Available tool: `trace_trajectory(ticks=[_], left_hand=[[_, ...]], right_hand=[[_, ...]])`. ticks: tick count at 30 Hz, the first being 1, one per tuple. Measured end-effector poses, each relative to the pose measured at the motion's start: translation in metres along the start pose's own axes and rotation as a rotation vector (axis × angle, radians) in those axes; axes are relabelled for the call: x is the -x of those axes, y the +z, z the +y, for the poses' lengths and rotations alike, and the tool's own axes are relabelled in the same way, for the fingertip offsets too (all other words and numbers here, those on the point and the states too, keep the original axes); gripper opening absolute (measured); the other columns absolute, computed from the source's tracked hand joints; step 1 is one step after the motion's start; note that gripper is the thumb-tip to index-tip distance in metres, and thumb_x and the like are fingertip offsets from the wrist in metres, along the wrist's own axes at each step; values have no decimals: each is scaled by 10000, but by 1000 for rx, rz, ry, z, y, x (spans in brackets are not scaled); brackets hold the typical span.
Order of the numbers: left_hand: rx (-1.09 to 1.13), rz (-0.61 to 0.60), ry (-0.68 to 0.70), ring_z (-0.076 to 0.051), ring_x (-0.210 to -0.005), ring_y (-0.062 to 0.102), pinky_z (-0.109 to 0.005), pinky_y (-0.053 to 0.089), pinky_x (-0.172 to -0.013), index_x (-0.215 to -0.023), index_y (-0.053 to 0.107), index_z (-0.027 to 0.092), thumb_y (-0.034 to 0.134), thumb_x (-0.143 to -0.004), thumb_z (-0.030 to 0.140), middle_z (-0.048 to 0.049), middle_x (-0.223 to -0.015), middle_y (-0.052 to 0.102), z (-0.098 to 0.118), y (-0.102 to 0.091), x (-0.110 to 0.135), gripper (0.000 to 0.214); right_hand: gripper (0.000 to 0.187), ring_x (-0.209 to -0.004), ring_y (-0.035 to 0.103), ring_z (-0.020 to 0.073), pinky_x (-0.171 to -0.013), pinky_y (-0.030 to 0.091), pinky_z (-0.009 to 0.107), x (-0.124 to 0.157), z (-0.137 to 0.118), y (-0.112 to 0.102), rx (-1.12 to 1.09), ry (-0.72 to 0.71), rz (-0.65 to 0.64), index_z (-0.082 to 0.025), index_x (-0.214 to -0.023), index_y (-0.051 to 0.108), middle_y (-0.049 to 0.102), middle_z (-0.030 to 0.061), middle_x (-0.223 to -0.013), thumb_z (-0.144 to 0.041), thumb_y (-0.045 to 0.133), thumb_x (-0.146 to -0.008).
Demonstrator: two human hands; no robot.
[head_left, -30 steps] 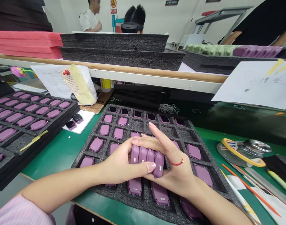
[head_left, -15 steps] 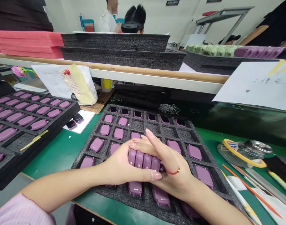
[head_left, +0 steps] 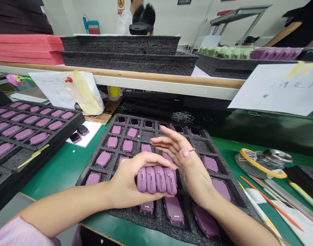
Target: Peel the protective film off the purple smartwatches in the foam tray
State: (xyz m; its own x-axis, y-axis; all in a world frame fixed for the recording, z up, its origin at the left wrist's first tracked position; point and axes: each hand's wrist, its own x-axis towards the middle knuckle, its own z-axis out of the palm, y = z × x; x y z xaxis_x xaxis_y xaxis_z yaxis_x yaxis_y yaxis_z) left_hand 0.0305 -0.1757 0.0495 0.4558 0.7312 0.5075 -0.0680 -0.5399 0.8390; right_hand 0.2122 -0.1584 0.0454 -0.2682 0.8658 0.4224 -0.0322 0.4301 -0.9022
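My left hand [head_left: 125, 181] is closed around a row of several purple smartwatch cases [head_left: 157, 180], gripped side by side with their narrow edges facing me. My right hand [head_left: 193, 174] is open just to the right of the row, fingers spread and pointing away, with nothing held. Both hands are above a black foam tray [head_left: 207, 147] with square compartments. Purple watch cases such as this one [head_left: 174, 208] lie back side up in many of them. Along the far row are watches with dark screens [head_left: 178, 129]. The hands hide part of the tray's middle.
A second foam tray [head_left: 66, 128] of purple cases is at left. Two watches [head_left: 78, 134] lie on white paper between the trays. A round glass container [head_left: 264, 162], an orange stick [head_left: 271, 203] and other tools lie at right. A shelf [head_left: 172, 84] with foam stacks crosses behind.
My right hand has come away from the row of cases and opened to the right. The row has turned in my left hand, showing different edges. The view has shifted slightly.
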Motion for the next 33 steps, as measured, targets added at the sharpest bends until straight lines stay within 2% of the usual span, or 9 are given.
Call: trace_trajectory(ticks=[6, 9, 14, 18, 20, 24, 27, 30, 33], left_hand=[[-89, 1, 132, -197, -1099, 696, -302, 531, -1005, -1176, 592, 212, 800, -745, 137, -63, -1141, 730, -3, -1, -1, 485], [-93, -2, 135, -205, -1127, 684, -320, 532, -1005, -1193, 586, 229, 778, -768, 141, -57, -1176, 719, -3, -2, 0, 475], [-97, -14, 94, -217, -1128, 678, -337, 529, -1003, -1219, 580, 236, 751, -807, 179, -64, -1200, 707, -5, -1, 1, 450], [-130, -34, 158, -238, -1180, 619, -380, 481, -1051, -1284, 552, 250, 685, -890, 344, -86, -1243, 664, -8, -1, 0, 426], [-198, -25, 190, -273, -1292, 522, -431, 414, -1121, -1372, 487, 257, 643, -910, 424, -116, -1334, 585, -11, -1, 0, 515], [-303, -2, 190, -319, -1450, 310, -525, 303, -1191, -1507, 277, 308, 655, -891, 285, -127, -1469, 416, -14, 2, 4, 723], [-209, 5, 43, -350, -1469, 286, -552, 319, -1176, -1522, 174, 358, 789, -763, 219, -128, -1537, 320, -11, 5, 6, 986], [135, -12, -298, -358, -1389, 434, -541, 415, -1107, -1538, 95, 352, 916, -615, 269, -160, -1530, 355, -5, 4, 2, 1238], [362, -21, -473, -337, -1252, 567, -513, 449, -1066, -1421, 427, 236, 911, -628, 320, -143, -1365, 553, -2, 2, -4, 933]], right_hand=[[624, -1168, 653, 243, -1017, 532, 429, 1, -4, 2, -35, 116, -106, -285, -1435, 463, 674, 87, -1241, -678, 404, -955], [670, -1082, 700, 252, -982, 554, 440, 0, -7, -1, -68, 196, -169, -279, -1435, 452, 732, 66, -1112, -717, 409, -930], [881, -1046, 723, 272, -907, 606, 417, 1, -10, -1, -152, 281, -307, -257, -1451, 418, 742, 71, -1100, -734, 673, -755], [980, -1191, 661, 288, -952, 597, 398, 6, -14, 8, -4, 208, -179, -257, -1463, 413, 650, 107, -1333, -517, 883, -643], [1012, -1143, 688, 267, -915, 617, 366, 8, -15, 12, 66, 127, -129, -272, -1495, 374, 643, 99, -1354, -383, 910, -644], [1084, -997, 737, 246, -934, 609, 403, 11, -15, 13, 235, -63, -59, -296, -1563, 259, 712, 78, -1235, -288, 890, -682], [1086, -1026, 731, 259, -968, 590, 433, 11, -12, 10, 327, -169, -31, -319, -1570, 233, 738, 58, -1162, -300, 878, -696], [1040, -1071, 723, 257, -992, 586, 421, 10, -9, 6, 352, -267, -45, -329, -1577, 221, 721, 61, -1214, -296, 846, -746], [951, -1170, 679, 256, -1056, 547, 436, 8, -4, 4, 397, -381, -106, -336, -1589, 185, 688, 69, -1285, -288, 769, -841]])
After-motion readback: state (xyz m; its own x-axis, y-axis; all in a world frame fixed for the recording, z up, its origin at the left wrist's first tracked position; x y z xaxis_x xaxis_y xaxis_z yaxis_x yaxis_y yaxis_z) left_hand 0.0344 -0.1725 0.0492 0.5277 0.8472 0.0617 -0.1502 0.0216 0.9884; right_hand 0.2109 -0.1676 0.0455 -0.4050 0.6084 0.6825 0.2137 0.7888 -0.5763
